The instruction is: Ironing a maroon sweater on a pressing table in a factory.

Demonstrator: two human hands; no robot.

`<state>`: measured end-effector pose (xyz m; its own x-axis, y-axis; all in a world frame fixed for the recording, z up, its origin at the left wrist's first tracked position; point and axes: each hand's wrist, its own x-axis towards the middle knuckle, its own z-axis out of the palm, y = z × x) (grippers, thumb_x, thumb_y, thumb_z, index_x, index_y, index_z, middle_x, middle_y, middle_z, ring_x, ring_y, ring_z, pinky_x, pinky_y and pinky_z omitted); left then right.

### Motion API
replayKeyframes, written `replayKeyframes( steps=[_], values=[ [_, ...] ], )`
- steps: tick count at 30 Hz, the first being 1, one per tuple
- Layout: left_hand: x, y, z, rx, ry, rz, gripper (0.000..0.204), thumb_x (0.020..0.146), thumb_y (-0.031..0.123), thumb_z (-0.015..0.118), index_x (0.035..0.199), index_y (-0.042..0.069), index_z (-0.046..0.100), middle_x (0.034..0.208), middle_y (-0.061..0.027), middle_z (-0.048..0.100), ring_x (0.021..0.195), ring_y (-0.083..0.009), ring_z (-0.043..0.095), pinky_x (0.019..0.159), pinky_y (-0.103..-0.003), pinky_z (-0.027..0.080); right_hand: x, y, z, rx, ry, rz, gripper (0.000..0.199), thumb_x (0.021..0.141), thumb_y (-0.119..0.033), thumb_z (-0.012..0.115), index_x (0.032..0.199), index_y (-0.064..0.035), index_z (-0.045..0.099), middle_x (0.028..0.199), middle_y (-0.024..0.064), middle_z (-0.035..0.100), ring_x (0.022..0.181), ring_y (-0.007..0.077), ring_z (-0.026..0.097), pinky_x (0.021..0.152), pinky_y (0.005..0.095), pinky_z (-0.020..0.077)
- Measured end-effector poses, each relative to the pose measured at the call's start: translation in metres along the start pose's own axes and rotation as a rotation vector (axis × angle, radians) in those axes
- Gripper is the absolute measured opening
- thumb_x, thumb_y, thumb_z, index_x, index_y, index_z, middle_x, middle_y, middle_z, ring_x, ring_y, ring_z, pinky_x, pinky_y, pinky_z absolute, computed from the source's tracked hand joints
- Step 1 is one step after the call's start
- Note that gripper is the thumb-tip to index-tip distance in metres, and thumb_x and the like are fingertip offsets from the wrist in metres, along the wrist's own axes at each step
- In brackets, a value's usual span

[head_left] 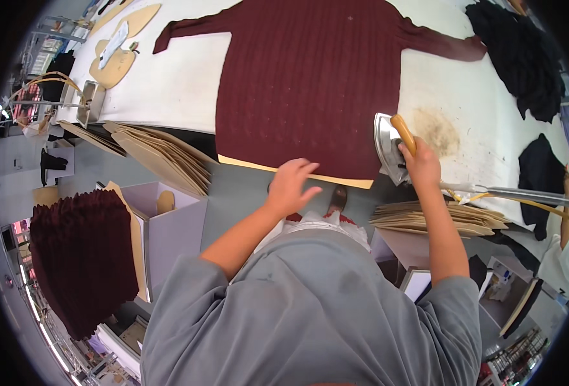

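Steel of the flat iron with its wooden handle (392, 147) looks dense and heavy, a rigid tool best taken by that rounded handle, well away from the metal sole. The right hand (421, 166) has its grip closed round the handle's near end, with the iron tipped up on the worktop (168, 96) edge, just beside the hem of the dark red cable-knit sweater (307, 83) at its 4 o'clock corner. The sweater, by contrast, looks soft, limp and light, likely to drag or bunch if pulled; it lies spread flat with sleeves out, over a pale card former (336, 179) peeping out under the hem. The left hand (292, 186) hovers with its grip open, fingers spread, at the sweater's 6 o'clock, over the hem edge; whether it touches I cannot tell. A brown scorch stain (438, 130) lies at the iron's 2 o'clock.
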<state>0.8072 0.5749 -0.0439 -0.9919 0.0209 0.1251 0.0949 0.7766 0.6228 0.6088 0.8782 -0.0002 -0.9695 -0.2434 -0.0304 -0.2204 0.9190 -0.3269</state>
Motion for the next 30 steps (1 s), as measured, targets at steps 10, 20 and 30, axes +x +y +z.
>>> replayKeyframes(
  steps=[10,20,30],
  values=[
    [-0.249,-0.234,-0.108,-0.145,0.822,-1.018,0.044,0.108,0.031,0.054,0.136,-0.003,0.058,0.125,-0.0173,0.065,0.112,-0.0261,0.061,0.100,-0.035,0.048,0.007,-0.212,0.068,-0.075,-0.044,-0.139,0.029,0.093,-0.034,0.072,0.102,-0.0086,0.062,0.085,0.0128,0.073,0.073,0.0369,0.071,0.068,0.0486,0.0563],
    [-0.011,-0.350,-0.222,-0.146,0.569,-1.049,0.065,0.107,0.049,0.043,0.149,-0.001,0.045,0.150,-0.0219,0.046,0.139,-0.0342,0.042,0.115,-0.044,0.035,-0.008,-0.409,0.150,-0.062,-0.282,-0.840,0.009,0.093,-0.015,0.060,0.096,-0.0095,0.054,0.086,0.0074,0.067,0.073,0.0301,0.071,0.059,0.0439,0.0548],
    [0.137,-0.358,-0.190,0.362,0.195,-1.477,0.092,0.101,0.073,0.032,0.168,0.012,0.017,0.172,-0.0264,0.007,0.161,-0.0415,0.002,0.124,-0.064,0.007,0.221,-0.307,0.107,-0.189,-0.180,-0.520,0.016,0.096,-0.025,0.061,0.096,-0.0082,0.059,0.088,0.0095,0.071,0.075,0.0328,0.071,0.067,0.0455,0.0555]
  ],
)
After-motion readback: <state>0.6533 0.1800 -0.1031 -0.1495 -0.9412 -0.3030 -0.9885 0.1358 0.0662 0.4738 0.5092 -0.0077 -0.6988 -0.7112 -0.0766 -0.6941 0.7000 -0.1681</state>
